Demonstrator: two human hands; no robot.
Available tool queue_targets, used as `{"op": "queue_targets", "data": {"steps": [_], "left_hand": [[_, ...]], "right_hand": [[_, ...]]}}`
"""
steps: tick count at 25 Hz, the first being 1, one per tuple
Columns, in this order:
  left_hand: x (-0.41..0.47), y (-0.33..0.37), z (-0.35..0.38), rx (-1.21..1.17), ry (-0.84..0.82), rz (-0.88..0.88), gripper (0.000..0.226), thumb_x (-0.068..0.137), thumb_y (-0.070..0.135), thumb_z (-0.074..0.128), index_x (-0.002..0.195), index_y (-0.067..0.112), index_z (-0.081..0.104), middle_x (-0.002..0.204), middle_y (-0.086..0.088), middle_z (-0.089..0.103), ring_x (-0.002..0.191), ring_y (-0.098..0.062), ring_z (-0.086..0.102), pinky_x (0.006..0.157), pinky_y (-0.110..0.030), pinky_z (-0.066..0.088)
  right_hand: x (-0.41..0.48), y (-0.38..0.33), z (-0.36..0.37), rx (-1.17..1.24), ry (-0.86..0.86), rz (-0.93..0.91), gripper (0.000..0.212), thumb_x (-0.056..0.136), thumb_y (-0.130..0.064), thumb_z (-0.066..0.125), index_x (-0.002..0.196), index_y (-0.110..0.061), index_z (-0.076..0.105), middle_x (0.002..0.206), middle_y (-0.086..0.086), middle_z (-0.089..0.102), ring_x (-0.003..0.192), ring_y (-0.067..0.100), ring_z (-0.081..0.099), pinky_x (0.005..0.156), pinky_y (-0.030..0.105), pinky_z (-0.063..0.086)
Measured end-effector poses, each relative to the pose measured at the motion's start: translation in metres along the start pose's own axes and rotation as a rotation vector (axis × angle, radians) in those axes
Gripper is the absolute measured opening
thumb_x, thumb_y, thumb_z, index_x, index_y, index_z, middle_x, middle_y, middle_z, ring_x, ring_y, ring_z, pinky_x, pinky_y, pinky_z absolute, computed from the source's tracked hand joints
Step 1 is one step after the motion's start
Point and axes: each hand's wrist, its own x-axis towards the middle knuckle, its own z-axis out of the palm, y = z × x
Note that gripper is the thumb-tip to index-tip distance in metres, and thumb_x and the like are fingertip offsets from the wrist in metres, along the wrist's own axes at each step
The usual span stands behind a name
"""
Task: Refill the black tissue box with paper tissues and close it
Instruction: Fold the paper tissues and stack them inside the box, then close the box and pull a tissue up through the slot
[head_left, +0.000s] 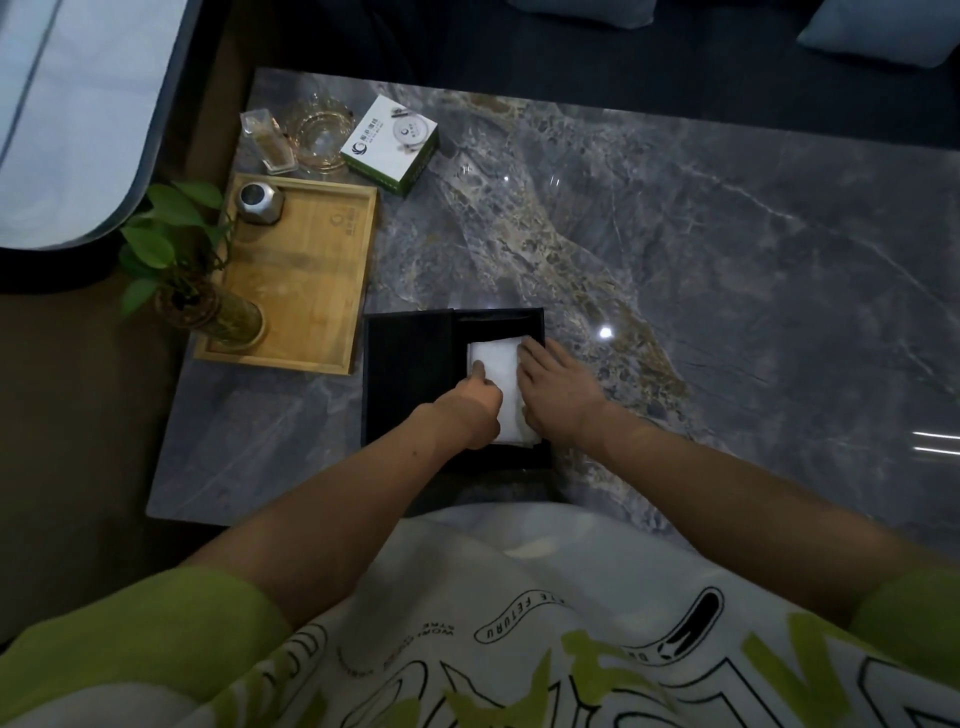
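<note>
The black tissue box (498, 318) stands open at the near edge of the marble table, its lid (408, 364) folded out flat to the left. A white stack of paper tissues (494, 358) lies inside the box. My left hand (475, 402) rests on the stack's left side with the thumb on top of the paper. On the right side, my right hand (553, 389) lies flat with its fingers along the stack's edge against the box wall. Both hands cover the near half of the tissues.
A wooden tray (306, 291) at the left holds a small metal canister (258, 200) and a plant in a glass vase (208, 306). Behind it stand a glass ashtray (318, 135), a clear holder (267, 140) and a white-and-green carton (390, 143). A sofa lies beyond the table.
</note>
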Motion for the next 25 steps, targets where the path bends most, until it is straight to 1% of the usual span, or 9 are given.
{"op": "queue_targets", "data": {"steps": [3,6,10,13,15,17,18,21,25], "left_hand": [[-0.009,-0.013,0.01,-0.155,0.179,0.094,0.054,0.097,0.008,0.04,0.148,-0.001,0.022,0.159,-0.023,0.008,0.143,-0.034,0.027,0.117,-0.036,0.025],[-0.025,-0.027,0.018,-0.416,0.489,0.186,0.049,0.098,0.013,0.041,0.146,0.006,0.033,0.153,-0.013,0.029,0.139,-0.025,0.034,0.117,-0.03,0.025],[-0.041,-0.057,0.034,-0.542,0.888,-0.033,0.042,0.097,0.02,0.043,0.137,0.007,0.045,0.139,-0.014,0.045,0.129,-0.026,0.043,0.112,-0.035,0.032],[-0.046,-0.077,0.046,-0.722,0.844,-0.321,0.043,0.098,0.02,0.044,0.138,0.005,0.041,0.139,-0.018,0.043,0.129,-0.032,0.042,0.11,-0.04,0.031],[-0.048,-0.083,0.05,-0.876,0.77,-0.423,0.044,0.099,0.023,0.042,0.14,0.005,0.039,0.139,-0.02,0.044,0.13,-0.035,0.042,0.108,-0.042,0.033],[-0.049,-0.088,0.054,-1.038,0.695,-0.486,0.046,0.101,0.029,0.038,0.142,0.009,0.036,0.139,-0.018,0.047,0.128,-0.035,0.044,0.104,-0.043,0.035],[-0.048,-0.09,0.057,-1.103,0.651,-0.503,0.047,0.101,0.032,0.035,0.143,0.012,0.036,0.139,-0.016,0.048,0.127,-0.035,0.046,0.102,-0.043,0.036],[-0.048,-0.097,0.061,-1.249,0.6,-0.468,0.039,0.098,0.038,0.036,0.124,0.016,0.055,0.123,-0.013,0.059,0.112,-0.029,0.056,0.1,-0.046,0.044],[-0.049,-0.108,0.059,-1.322,0.625,-0.431,0.034,0.093,0.033,0.041,0.096,0.012,0.068,0.099,-0.011,0.066,0.095,-0.026,0.061,0.081,-0.04,0.049]], "right_hand": [[-0.008,0.0,0.004,0.146,0.134,0.041,0.061,0.099,-0.028,0.036,0.149,0.004,0.02,0.16,0.022,0.006,0.149,0.033,0.001,0.119,0.041,-0.005],[-0.014,0.003,0.014,0.485,0.236,0.103,0.065,0.096,-0.026,0.042,0.149,0.003,0.018,0.159,0.022,0.01,0.148,0.033,0.01,0.121,0.039,0.007],[-0.023,-0.007,0.017,1.199,0.339,0.337,0.062,0.095,-0.03,0.044,0.148,-0.005,0.026,0.149,0.016,0.038,0.136,0.031,0.038,0.11,0.035,0.034],[-0.034,-0.017,0.004,1.6,0.315,0.542,0.044,0.101,-0.019,0.045,0.139,0.002,0.038,0.128,0.014,0.054,0.124,0.029,0.049,0.087,0.027,0.037],[-0.033,-0.019,0.006,1.822,0.298,0.592,0.038,0.101,-0.017,0.044,0.136,-0.004,0.048,0.128,0.006,0.054,0.124,0.02,0.047,0.098,0.026,0.036],[-0.027,-0.021,0.015,1.997,0.296,0.628,0.023,0.1,-0.024,0.046,0.108,-0.019,0.067,0.118,0.004,0.061,0.118,0.022,0.051,0.105,0.036,0.038],[-0.026,-0.022,0.018,2.057,0.267,0.663,0.02,0.099,-0.028,0.047,0.095,-0.023,0.066,0.113,0.005,0.062,0.114,0.024,0.055,0.104,0.04,0.04],[-0.027,-0.023,0.022,2.154,0.191,0.694,0.018,0.099,-0.039,0.046,0.102,-0.026,0.058,0.118,0.003,0.062,0.111,0.021,0.059,0.101,0.039,0.046],[-0.03,-0.025,0.017,2.256,0.149,0.655,0.03,0.1,-0.041,0.043,0.118,-0.021,0.056,0.103,-0.003,0.065,0.091,0.01,0.062,0.076,0.026,0.05]]}}
